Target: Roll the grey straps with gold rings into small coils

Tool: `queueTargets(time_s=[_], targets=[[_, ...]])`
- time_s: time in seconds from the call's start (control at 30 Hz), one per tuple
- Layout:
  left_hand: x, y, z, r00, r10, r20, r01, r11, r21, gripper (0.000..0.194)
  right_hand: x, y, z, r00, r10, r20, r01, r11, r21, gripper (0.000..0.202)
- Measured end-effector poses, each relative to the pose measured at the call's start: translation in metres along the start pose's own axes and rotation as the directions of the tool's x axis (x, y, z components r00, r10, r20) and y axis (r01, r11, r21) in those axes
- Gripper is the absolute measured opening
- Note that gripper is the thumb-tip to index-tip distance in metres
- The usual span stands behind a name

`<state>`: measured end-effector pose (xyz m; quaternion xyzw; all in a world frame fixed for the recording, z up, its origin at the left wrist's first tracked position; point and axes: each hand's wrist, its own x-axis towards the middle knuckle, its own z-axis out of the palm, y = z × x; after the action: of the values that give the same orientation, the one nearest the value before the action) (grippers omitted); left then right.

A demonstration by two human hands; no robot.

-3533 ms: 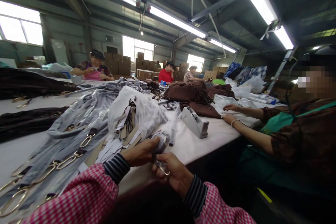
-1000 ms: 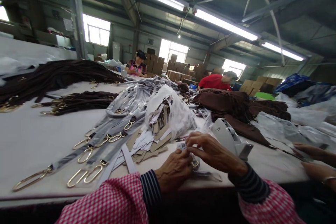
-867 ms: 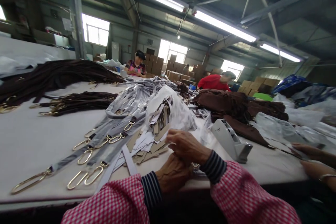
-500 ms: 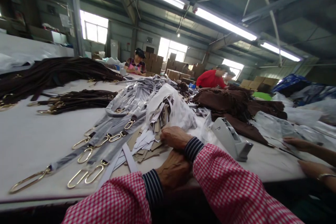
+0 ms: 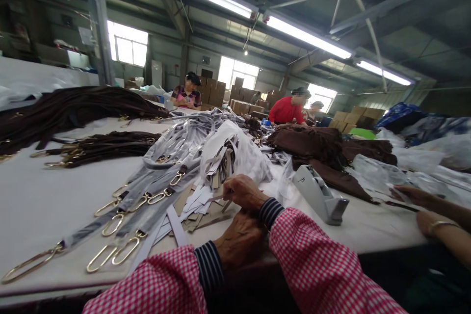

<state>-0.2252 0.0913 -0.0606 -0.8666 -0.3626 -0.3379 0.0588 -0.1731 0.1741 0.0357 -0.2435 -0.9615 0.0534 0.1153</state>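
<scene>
My right hand [image 5: 243, 191] is closed at the near end of the paper pile, with a thin tan card strip [image 5: 217, 198] at its fingertips. My left hand [image 5: 241, 239] lies lower, its wrist bent and partly under the right one. Its fingers are hidden, so what they hold does not show. Beside both hands, loose white paper strips [image 5: 197, 200] and tan card pieces [image 5: 184, 200] spread over the table. Behind them, a white plastic bag [image 5: 253, 157] lies with its mouth toward me, full of more such strips.
Plastic-wrapped straps [image 5: 140, 186] with gold clasps lie at left, near dark brown straps [image 5: 81, 103]. A grey tape dispenser [image 5: 320, 195] stands right, before brown fabric [image 5: 309, 142]. A co-worker's hands [image 5: 427, 208] handle a dark strap at far right. Other people work across the table.
The view has shifted slightly. My right hand has lifted a little from the pile, and a tan card strip now shows at its fingers. My left hand stays low beside it.
</scene>
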Motion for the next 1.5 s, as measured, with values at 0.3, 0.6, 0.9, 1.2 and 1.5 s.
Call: queueTargets(time_s=[0.3, 0.6, 0.9, 1.2, 1.5], targets=[[0.006, 0.010, -0.025, 0.995, -0.041, 0.093, 0.048, 0.996, -0.070, 0.012, -0.018, 0.008, -0.024, 0.970, 0.101, -0.220, -0.007, 0.920, 0.391, 0.006], [0.026, -0.012, -0.062, 0.839, -0.517, 0.172, 0.482, 0.558, -0.675, 0.038, -0.183, -0.033, -0.070, 0.548, 0.387, -0.742, 0.095, 0.852, 0.514, 0.015], [0.043, 0.002, -0.075, 0.751, -0.485, 0.448, 0.476, -0.073, -0.877, 0.041, -0.205, -0.027, 0.002, 0.662, 0.095, -0.743, 0.207, 0.930, 0.303, 0.014], [0.037, 0.005, -0.063, 0.769, -0.374, 0.519, 0.484, -0.190, -0.854, 0.026, -0.185, -0.009, 0.009, 0.669, 0.017, -0.743, 0.246, 0.938, 0.243, 0.012], [0.033, 0.016, -0.066, 0.763, -0.392, 0.514, 0.508, -0.128, -0.852, 0.027, -0.177, -0.009, 0.001, 0.674, -0.201, -0.710, 0.105, 0.979, -0.177, 0.016]])
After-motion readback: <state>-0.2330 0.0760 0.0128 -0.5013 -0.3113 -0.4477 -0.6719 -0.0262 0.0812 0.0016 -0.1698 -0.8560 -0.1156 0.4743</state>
